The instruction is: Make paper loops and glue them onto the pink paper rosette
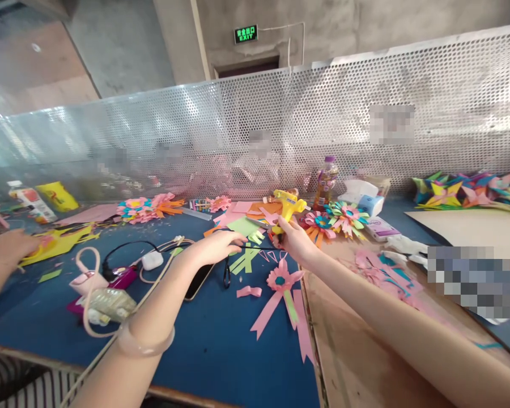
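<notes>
My right hand [296,242] is closed around the handle of a yellow hot glue gun [289,204], its nozzle pointing right. A black cord [261,247] runs from the gun's underside to my left hand [219,247], whose fingers are bent round it. Below my left hand, a black phone [199,281] lies partly hidden by my forearm, with a small black loop [226,273] beside it. Nearer me is a pink paper flower [279,279] with ribbon tails, next to a small pink paper bow [249,291]. Green paper strips [246,259] lie between my hands.
Finished paper flowers [346,218] and a drink bottle [326,184] stand beyond my right hand. Cables, a white earphone case [152,260] and a pink pouch lie left. Another person's hand [11,247] is at far left near yellow paper. A perforated metal panel [187,136] backs the table.
</notes>
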Motion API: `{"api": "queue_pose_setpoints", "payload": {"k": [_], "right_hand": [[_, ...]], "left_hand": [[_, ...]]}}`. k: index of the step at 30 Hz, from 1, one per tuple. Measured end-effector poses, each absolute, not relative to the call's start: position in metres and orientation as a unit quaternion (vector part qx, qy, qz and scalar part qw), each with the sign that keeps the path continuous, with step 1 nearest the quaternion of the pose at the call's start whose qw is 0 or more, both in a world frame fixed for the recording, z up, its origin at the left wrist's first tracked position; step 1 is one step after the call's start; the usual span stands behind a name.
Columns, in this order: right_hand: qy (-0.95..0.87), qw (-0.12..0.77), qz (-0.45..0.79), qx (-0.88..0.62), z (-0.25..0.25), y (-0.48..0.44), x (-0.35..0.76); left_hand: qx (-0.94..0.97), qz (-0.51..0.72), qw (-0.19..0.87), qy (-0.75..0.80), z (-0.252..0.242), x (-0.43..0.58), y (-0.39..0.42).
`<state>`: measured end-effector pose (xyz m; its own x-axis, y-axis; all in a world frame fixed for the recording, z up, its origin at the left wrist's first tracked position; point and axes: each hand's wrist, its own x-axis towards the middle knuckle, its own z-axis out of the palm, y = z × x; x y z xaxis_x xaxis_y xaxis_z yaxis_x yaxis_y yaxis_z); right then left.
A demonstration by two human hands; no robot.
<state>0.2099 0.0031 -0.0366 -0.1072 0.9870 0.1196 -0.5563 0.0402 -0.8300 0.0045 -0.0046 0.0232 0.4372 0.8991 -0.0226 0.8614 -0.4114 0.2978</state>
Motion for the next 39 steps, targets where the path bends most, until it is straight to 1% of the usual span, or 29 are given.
{"api": "queue_pose_setpoints", "payload": {"k": [3, 7, 12, 17, 20, 26, 39], "right_hand": [[-0.364, 0.607, 0.652, -0.271, -0.032, -0.001, 0.212], [-0.336, 0.596, 0.675, -0.275, -0.026, -0.009, 0.210], [-0.334, 0.586, 0.686, -0.274, -0.023, -0.018, 0.201], [-0.340, 0.596, 0.676, -0.270, -0.025, -0.022, 0.197], [-0.338, 0.598, 0.673, -0.275, -0.025, -0.023, 0.198], [-0.337, 0.602, 0.666, -0.284, -0.026, -0.022, 0.200], [-0.338, 0.608, 0.650, -0.307, -0.029, -0.022, 0.201]], "left_hand": [[0.822, 0.069, 0.166, 0.540, 0.017, 0.008, 0.009], [0.796, 0.044, 0.157, 0.583, 0.007, 0.002, 0.024], [0.822, 0.012, 0.108, 0.560, 0.000, 0.004, 0.032], [0.841, 0.006, 0.046, 0.540, -0.012, 0.015, 0.034], [0.848, -0.010, 0.027, 0.529, -0.016, 0.015, 0.032], [0.856, -0.056, 0.030, 0.513, -0.018, 0.008, 0.026], [0.860, -0.053, 0.042, 0.505, -0.016, 0.004, 0.022]]}}
